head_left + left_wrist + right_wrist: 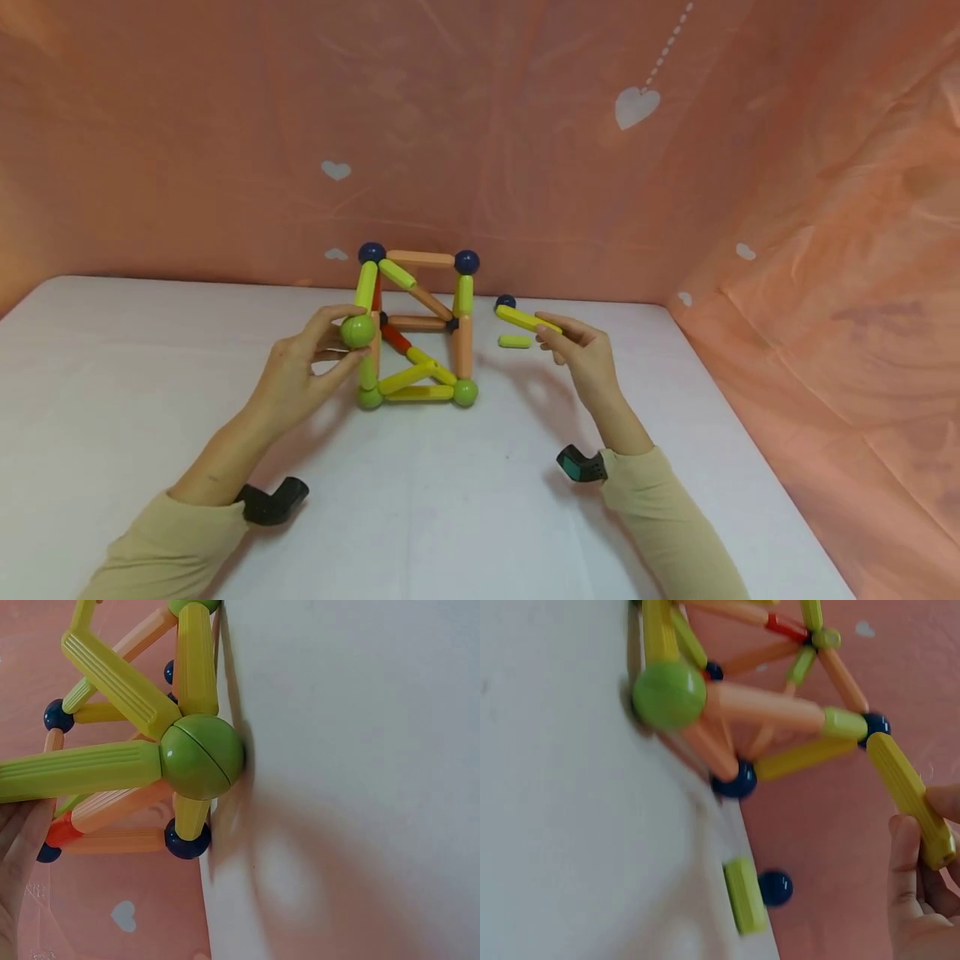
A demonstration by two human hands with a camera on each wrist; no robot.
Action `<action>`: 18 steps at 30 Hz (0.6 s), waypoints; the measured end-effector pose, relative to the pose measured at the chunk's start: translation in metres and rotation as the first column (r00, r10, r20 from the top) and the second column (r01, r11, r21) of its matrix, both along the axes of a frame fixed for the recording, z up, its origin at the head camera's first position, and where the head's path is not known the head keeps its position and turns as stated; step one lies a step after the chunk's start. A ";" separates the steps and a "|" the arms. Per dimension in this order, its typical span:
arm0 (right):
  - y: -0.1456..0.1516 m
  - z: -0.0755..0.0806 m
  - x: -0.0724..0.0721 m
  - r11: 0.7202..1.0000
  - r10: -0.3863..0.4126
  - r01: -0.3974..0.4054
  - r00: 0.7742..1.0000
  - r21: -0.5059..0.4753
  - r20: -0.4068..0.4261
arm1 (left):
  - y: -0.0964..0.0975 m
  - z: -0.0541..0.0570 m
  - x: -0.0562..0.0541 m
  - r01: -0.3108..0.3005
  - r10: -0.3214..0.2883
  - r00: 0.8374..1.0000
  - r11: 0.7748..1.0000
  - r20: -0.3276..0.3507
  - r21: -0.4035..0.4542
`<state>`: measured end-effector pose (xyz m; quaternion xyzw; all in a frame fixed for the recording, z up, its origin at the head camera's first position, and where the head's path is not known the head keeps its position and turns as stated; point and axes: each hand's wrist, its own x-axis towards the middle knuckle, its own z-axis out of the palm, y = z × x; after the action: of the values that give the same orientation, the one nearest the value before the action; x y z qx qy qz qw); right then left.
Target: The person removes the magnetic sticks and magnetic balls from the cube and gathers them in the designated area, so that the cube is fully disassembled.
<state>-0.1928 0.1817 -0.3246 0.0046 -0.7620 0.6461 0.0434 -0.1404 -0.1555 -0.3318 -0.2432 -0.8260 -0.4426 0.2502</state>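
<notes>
Your left hand [296, 371], curled, grips a green ball [357, 332] on the ball-and-stick frame [417, 322] standing on the white table [465, 508]; right of it, your right hand [588, 354] pinches a yellow stick [521, 317] by one end (a short green stick [514, 342] lies nearby).

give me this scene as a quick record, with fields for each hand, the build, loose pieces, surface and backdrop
left hand: holds a green ball on the left side of the build
right hand: pinches a yellow stick
build: upright frame of coloured sticks joined by green and dark blue balls
loose pieces: short yellow-green stick, dark blue ball, right of the frame
surface: white table
backdrop: orange-pink cloth with white hearts
</notes>
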 end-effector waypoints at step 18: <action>0.044 -0.003 -0.007 0.988 -0.155 0.155 0.987 0.012 0.030 | -0.001 0.000 0.001 -0.005 0.005 0.999 1.000 0.036 -0.003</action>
<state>-0.1998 0.2255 -0.3277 -0.0643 -0.7638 0.6370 0.0816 -0.1399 -0.1561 -0.3323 -0.2334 -0.8316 -0.4451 0.2364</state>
